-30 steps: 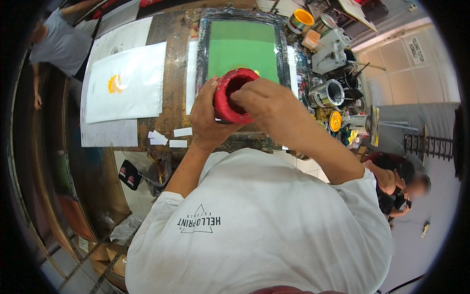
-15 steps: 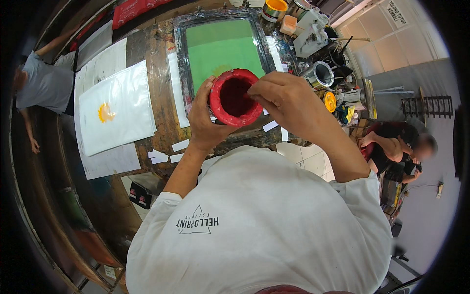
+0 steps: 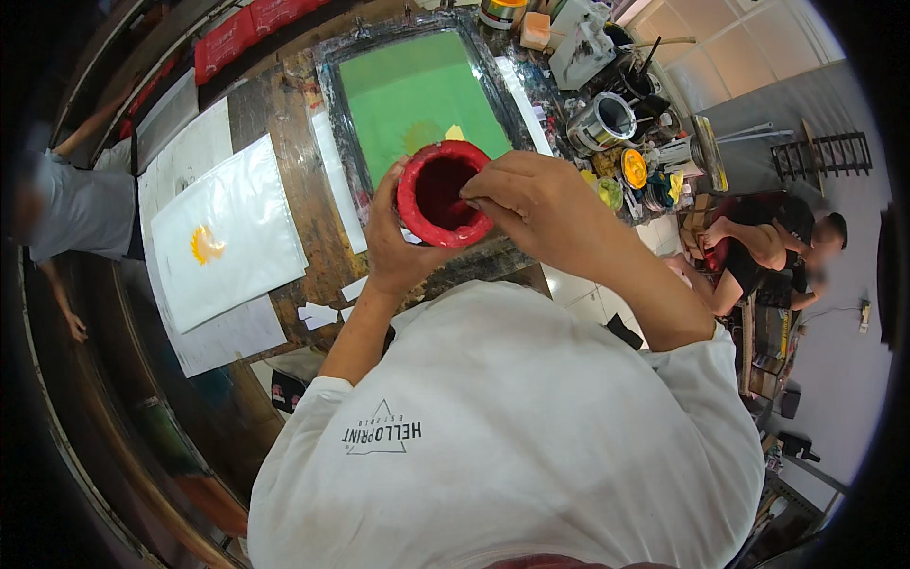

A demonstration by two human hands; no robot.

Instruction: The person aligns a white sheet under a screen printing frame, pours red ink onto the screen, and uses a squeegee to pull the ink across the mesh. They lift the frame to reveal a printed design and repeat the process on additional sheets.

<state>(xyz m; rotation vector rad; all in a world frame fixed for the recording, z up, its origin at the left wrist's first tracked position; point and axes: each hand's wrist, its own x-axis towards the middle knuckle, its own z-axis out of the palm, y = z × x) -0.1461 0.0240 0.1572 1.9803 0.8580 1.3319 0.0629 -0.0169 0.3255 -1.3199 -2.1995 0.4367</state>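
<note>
Red pot (image 3: 436, 235), mouth up, above tabletop's (image 3: 296, 156) near edge | between 2 hands: left hand (image 3: 393, 245) curled around its left wall, right hand (image 3: 538, 201) pinched at right rim, anything held unclear

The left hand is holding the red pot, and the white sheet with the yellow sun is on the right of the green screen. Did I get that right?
Not quite: the white sheet with the yellow sun is on the left of the green screen, as the head view shows. The left hand is indeed holding the red pot.
</note>
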